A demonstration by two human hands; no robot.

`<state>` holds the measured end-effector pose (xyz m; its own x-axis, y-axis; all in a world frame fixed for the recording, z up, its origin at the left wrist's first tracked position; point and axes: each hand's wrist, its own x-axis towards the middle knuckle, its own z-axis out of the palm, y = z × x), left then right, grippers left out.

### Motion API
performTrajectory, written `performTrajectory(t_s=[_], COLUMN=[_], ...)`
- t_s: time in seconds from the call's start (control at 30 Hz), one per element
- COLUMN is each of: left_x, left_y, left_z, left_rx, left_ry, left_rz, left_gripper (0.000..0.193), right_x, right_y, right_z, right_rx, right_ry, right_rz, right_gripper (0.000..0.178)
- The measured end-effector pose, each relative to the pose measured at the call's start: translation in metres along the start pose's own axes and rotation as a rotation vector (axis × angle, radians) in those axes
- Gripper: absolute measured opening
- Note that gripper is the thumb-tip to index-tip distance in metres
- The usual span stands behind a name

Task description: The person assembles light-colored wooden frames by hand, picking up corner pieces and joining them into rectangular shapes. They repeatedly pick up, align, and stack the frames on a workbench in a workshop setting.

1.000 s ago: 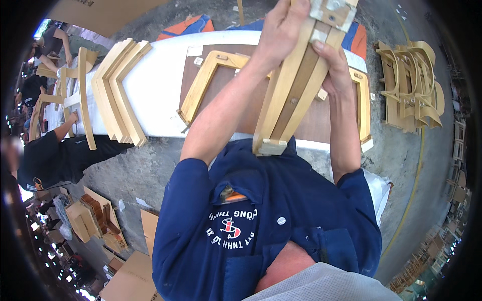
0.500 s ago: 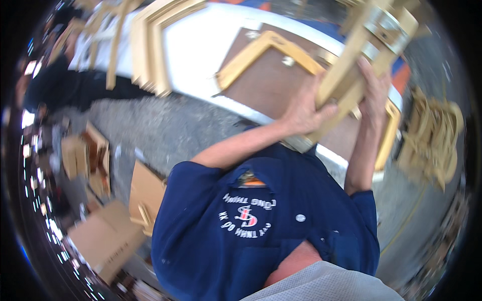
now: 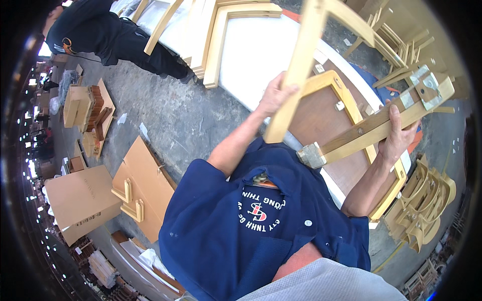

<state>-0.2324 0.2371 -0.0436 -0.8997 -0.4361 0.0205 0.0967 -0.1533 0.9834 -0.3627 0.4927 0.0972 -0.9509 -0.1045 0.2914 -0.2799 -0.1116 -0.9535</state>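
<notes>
My left hand (image 3: 275, 95) is closed around one leg of a pale angled wooden frame piece (image 3: 296, 75), which stands up in front of me and runs out of the top of the view. In my right hand (image 3: 396, 131) is a thick wooden bar (image 3: 369, 129) with grey pads or plates at both ends, tilted up to the right. The bar and the frame piece are apart. Below them, another yellowish angled wooden frame (image 3: 346, 95) lies on a brown board (image 3: 314, 113) on the white-topped table (image 3: 251, 55).
Stacked wooden frames (image 3: 213, 50) lie at the table's far left, near a person in dark clothes (image 3: 110, 37). Curved wooden parts (image 3: 422, 205) are piled on the floor at right. Cardboard (image 3: 143, 185) and a carton (image 3: 83, 198) lie at left. Wooden frames (image 3: 396, 45) stand far right.
Both hands were together around the bar and frame piece. Now the two pieces are separated: the frame piece has gone left with my left hand, the bar right and lower with my right.
</notes>
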Motion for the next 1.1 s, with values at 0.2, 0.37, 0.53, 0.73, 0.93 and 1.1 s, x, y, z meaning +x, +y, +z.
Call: performTrajectory(t_s=[0.2, 0.37, 0.53, 0.73, 0.93, 1.1], left_x=[0.048, 0.095, 0.13, 0.094, -0.014, -0.013], left_y=[-0.004, -0.041, -0.037, -0.012, -0.052, -0.047], left_z=[-0.167, -0.243, -0.276, -0.289, -0.281, -0.263], left_rx=[-0.318, -0.414, -0.371, -0.62, -0.824, -1.119], left_ry=[0.092, 0.124, 0.261, 0.17, 0.373, 0.607], left_rz=[-0.208, -0.233, -0.333, -0.572, -0.639, -0.55], left_gripper=[0.036, 0.045, 0.048, 0.058, 0.041, 0.042], right_x=[0.006, 0.009, 0.015, 0.026, 0.04, 0.045], right_y=[-0.003, 0.001, 0.008, 0.019, 0.029, 0.051], right_z=[0.084, 0.147, 0.201, 0.255, 0.307, 0.336], right_rx=[-0.111, -0.322, -0.36, -0.248, -0.209, -0.202], right_ry=[0.069, 0.078, 0.051, 0.038, -0.065, -0.141], right_rz=[-0.153, -0.293, -0.316, -0.145, -0.12, -0.168], right_gripper=[0.06, 0.061, 0.061, 0.076, 0.072, 0.07])
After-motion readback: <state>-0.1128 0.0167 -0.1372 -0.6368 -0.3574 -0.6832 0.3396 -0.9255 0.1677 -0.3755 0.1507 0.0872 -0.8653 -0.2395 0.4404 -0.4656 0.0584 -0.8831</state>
